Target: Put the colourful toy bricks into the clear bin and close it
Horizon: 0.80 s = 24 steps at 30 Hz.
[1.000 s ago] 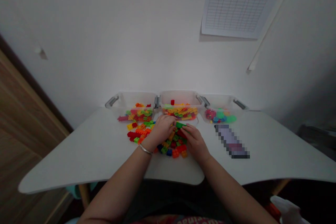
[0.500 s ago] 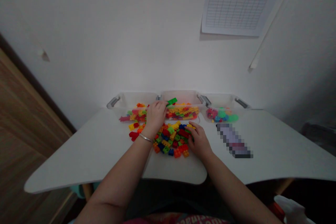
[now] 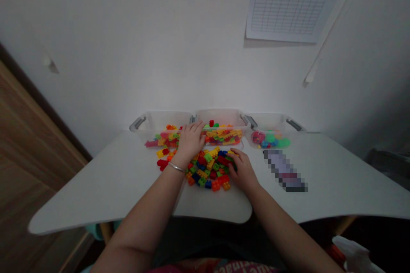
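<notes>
My left hand (image 3: pixel 191 138) is over the front rim of the middle clear bin (image 3: pixel 221 116), fingers spread and holding nothing. Inside that bin lie long yellow, orange and red building bricks (image 3: pixel 224 135), with a green piece near its back. Loose multicoloured building bricks (image 3: pixel 209 168) form a pile on the table in front. At the pile's right edge rests my right hand (image 3: pixel 244 174), its thumb and fingers apart, close to yellow and dark red bricks. Nothing shows lifted in it.
To the left stands a clear bin (image 3: pixel 168 118) of mixed bricks. The right clear bin (image 3: pixel 269 120) holds round coloured pieces. A pixelated flat object (image 3: pixel 285 170) lies on the white table (image 3: pixel 333 179). A printed sheet (image 3: pixel 288 4) hangs on the wall.
The green brick that my left hand held over the middle bin has been let go, and the fingers have spread. My right hand has hardly moved.
</notes>
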Available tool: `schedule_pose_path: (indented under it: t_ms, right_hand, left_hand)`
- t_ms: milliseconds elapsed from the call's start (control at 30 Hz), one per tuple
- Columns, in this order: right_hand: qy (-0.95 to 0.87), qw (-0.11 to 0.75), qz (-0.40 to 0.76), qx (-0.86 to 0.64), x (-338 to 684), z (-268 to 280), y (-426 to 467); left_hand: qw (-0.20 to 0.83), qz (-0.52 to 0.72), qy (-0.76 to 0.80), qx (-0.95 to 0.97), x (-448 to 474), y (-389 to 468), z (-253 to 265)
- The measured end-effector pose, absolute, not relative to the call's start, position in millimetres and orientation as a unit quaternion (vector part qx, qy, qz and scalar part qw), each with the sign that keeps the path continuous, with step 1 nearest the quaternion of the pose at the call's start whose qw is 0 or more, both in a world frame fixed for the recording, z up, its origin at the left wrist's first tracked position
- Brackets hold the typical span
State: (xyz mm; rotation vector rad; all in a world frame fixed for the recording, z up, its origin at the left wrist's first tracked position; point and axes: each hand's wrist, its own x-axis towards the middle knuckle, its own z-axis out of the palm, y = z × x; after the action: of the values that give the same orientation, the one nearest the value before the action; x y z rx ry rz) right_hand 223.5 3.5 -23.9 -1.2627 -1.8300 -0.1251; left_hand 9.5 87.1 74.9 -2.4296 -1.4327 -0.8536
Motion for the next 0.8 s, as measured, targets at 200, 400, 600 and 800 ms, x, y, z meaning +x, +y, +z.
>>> schedule_pose_path:
  t_ms: [200,400,600,800]
  right_hand:
    - [-0.735,0.433,-0.049,-0.519,225,-23,4]
    - [-0.734,0.408,-0.06,-0.54,226,-23,4]
    - [-0.719,0.378,-0.07,-0.579,225,-20,2]
    - [-0.716,0.371,-0.089,-0.584,225,-21,2]
  left_hand:
    - [0.055,-0.275,-0.474,-0.835,6,81,77]
    - [0.03,-0.315,-0.437,-0.842,13,55,75]
    - [-0.002,-0.385,-0.329,-0.862,19,28,62]
    - [0.006,-0.341,-0.317,-0.885,23,30,38]
